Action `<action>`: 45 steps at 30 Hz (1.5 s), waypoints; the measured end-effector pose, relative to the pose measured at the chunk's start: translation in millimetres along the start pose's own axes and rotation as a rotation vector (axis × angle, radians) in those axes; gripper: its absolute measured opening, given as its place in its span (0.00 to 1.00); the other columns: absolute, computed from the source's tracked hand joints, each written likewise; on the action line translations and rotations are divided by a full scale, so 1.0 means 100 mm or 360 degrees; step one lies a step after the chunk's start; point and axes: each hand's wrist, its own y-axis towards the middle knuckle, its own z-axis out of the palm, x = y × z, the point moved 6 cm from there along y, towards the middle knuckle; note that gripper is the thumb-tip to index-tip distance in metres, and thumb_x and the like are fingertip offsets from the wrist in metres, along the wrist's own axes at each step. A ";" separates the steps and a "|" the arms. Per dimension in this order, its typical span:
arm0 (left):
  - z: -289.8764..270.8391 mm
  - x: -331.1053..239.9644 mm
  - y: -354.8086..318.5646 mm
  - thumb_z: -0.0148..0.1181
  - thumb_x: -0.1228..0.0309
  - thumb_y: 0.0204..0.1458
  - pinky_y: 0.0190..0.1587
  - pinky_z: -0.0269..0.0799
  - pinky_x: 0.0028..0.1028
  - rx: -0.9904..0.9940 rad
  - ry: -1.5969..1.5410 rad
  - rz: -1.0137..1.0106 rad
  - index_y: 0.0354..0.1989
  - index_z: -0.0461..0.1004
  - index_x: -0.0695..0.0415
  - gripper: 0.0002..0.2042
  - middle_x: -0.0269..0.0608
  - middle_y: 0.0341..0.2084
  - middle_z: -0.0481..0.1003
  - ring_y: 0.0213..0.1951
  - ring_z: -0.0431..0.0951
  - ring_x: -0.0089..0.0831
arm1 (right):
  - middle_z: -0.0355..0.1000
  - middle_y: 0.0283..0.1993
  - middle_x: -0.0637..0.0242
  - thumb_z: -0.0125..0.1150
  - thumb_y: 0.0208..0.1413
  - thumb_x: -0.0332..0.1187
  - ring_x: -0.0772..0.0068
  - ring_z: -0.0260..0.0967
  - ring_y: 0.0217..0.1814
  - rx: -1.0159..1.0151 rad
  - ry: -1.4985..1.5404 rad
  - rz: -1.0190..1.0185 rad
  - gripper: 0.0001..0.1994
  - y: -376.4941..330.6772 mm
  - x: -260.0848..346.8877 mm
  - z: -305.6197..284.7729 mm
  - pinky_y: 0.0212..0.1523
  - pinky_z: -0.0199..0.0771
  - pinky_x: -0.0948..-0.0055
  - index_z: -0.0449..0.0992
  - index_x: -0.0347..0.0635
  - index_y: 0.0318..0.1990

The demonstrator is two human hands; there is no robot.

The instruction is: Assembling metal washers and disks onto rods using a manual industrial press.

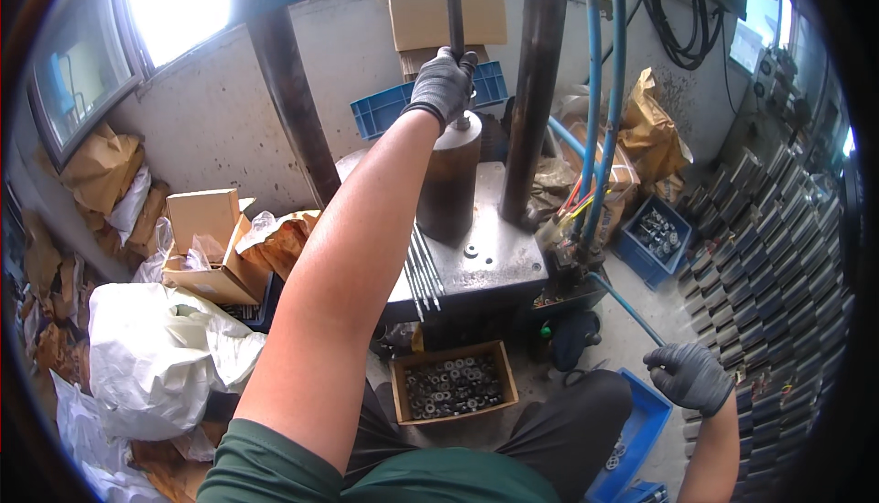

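Note:
My left hand (444,85), in a grey knit glove, is raised in front of me with its fingers closed round the lower part of a dark upright metal rod (453,9). Just under that hand stands a thick metal cylinder (449,178) with a small stub on top, on a steel press table (499,260). What lies inside the palm is hidden. At the right, my gloved right hand (691,378) has its fingers curled at the end of a thin blue lever (627,309). Several slim metal rods (421,270) lie side by side on the table, left of the cylinder.
Dark steel columns (536,91) flank the cylinder. A cardboard box (455,384) of small metal rings sits on the floor between my legs. Blue bins (652,242), blue hoses (609,91) and stacked dark metal pieces (769,274) are at right; white sacks (165,356) fill the left.

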 end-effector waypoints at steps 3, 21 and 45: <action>0.04 -0.05 -0.02 0.50 0.52 0.70 0.42 0.80 0.39 0.0047 -0.0066 -0.0034 0.55 0.73 0.61 0.22 0.46 0.30 0.82 0.36 0.85 0.39 | 0.81 0.41 0.48 0.63 0.55 0.36 0.46 0.81 0.43 0.0296 -0.0093 -0.0059 0.14 -0.05 0.00 0.09 0.47 0.82 0.57 0.85 0.41 0.46; 0.06 -0.03 -0.03 0.51 0.52 0.70 0.40 0.81 0.36 0.0078 -0.0151 -0.0071 0.56 0.73 0.61 0.22 0.47 0.31 0.82 0.34 0.86 0.35 | 0.81 0.42 0.49 0.62 0.57 0.37 0.48 0.81 0.44 0.0362 -0.0112 -0.0003 0.15 -0.04 -0.03 0.11 0.48 0.82 0.58 0.85 0.43 0.48; 0.03 -0.04 -0.07 0.52 0.53 0.70 0.41 0.80 0.35 0.0108 -0.0231 -0.0150 0.57 0.73 0.60 0.22 0.45 0.32 0.82 0.35 0.85 0.34 | 0.81 0.40 0.55 0.61 0.61 0.21 0.62 0.81 0.40 -0.1580 -0.0073 -0.0368 0.09 0.57 0.08 -0.99 0.45 0.79 0.68 0.81 0.34 0.47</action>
